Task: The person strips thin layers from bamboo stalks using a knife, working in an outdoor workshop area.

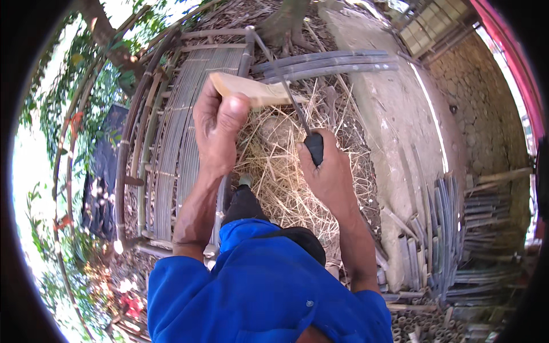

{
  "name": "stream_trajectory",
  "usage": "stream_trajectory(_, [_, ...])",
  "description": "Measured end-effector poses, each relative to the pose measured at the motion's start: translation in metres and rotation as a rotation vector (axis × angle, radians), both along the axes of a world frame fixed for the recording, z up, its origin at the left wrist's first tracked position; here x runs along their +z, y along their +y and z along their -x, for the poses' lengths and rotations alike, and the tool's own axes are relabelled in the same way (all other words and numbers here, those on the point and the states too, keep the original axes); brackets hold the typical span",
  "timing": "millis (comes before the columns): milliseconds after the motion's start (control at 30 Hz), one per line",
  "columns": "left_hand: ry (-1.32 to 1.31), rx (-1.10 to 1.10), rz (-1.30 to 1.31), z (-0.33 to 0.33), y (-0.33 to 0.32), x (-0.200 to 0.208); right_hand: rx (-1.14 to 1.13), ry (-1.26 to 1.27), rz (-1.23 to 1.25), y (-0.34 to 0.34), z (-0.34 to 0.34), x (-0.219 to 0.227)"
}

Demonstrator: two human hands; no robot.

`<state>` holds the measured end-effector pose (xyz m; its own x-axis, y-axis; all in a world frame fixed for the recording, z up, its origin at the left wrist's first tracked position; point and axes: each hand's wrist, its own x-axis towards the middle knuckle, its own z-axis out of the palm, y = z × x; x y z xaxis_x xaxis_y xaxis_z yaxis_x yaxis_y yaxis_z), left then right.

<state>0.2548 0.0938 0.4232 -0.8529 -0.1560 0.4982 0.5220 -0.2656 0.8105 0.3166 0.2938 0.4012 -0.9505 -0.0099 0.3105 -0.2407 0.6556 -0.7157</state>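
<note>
My left hand [220, 123] is closed round the left end of a pale split piece of bamboo [254, 91], its thumb pressed along the near side. In my right hand [329, 168] is the dark wrapped handle of a long, thin-bladed knife [289, 94]. The blade slants up and to the left, past the bamboo's right end; whether the two touch I cannot tell. Light shavings [286, 171] lie heaped on the ground below both hands.
A slatted bamboo bench [189, 120] stands at my left. Several bamboo poles [337, 63] lie ahead, beside a concrete ledge [383, 114]. Cut bamboo lengths [440, 223] are stacked at the right, and a tree trunk [286, 26] rises at the far side.
</note>
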Motion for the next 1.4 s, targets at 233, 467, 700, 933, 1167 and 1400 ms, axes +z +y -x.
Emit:
stream_trajectory(233, [-0.005, -0.323, -0.220, -0.025, -0.042, -0.020, 0.117, -0.037, -0.015, -0.025, -0.006, 0.019])
stream_trajectory(467, [-0.104, -0.420, -0.115, -0.040, -0.036, -0.021, 0.110, 0.157, -0.125, -0.027, -0.001, 0.000])
stream_trajectory(700, [-0.088, -0.436, -0.096, -0.037, -0.031, -0.027, 0.090, 0.048, -0.152, -0.023, -0.007, 0.020])
stream_trajectory(933, [-0.095, -0.428, -0.083, -0.039, -0.018, -0.015, -0.029, -0.232, -0.286, -0.003, 0.018, -0.002])
stream_trajectory(1167, [-0.127, -0.443, -0.175, -0.034, -0.021, -0.020, 0.099, 0.215, -0.059, -0.023, -0.025, 0.041])
stream_trajectory(1400, [-0.140, -0.443, -0.041, -0.038, -0.019, -0.031, -0.042, -0.313, -0.294, 0.042, 0.030, -0.064])
